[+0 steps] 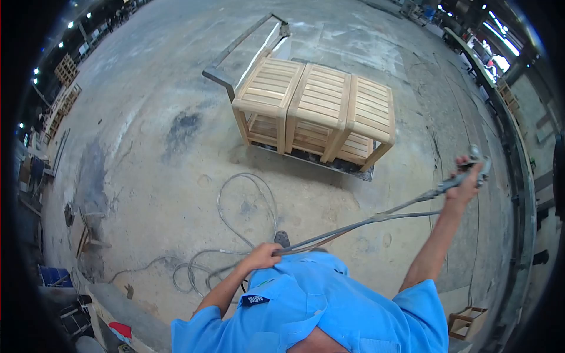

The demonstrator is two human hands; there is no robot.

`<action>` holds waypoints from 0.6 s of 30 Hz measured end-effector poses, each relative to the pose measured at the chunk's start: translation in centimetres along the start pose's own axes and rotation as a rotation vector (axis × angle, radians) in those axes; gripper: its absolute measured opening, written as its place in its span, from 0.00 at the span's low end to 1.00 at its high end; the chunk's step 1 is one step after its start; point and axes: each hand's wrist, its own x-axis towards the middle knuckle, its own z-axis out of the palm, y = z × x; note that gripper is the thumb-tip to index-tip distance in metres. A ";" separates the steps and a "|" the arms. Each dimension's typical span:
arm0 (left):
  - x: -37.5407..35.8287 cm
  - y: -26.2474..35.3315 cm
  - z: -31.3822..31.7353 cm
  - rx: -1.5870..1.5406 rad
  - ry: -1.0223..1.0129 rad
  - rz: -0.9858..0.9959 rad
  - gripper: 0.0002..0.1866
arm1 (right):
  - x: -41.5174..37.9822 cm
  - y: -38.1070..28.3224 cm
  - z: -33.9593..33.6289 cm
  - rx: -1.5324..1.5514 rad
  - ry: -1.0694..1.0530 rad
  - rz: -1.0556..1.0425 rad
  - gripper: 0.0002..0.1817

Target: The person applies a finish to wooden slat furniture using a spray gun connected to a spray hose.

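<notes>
My right hand (pixel 464 186) is stretched out to the right and wrapped round a grey metal spray gun (pixel 481 167), slightly blurred. From its rear, hoses (pixel 376 217) run back across the front of my body. Near my waist, my left hand (pixel 262 256) is closed round these hoses. Beyond my hands, three slatted wooden stools (pixel 321 94) stand side by side on a low flat cart (pixel 329 166). Each stool has a lower slatted shelf. The cart's metal push handle (pixel 238 52) rises at the left end.
Loops of slack hose (pixel 220 194) lie on the concrete floor (pixel 159 194) at front left, close to my shoe (pixel 282 238). A long dark rail or bench edge (pixel 515 170) runs down the right side. A small wooden frame (pixel 467 323) stands at the lower right.
</notes>
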 end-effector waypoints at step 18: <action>21.6 13.6 -20.2 0.333 0.972 0.223 0.12 | 8.2 27.9 5.9 -0.957 -0.665 0.622 0.18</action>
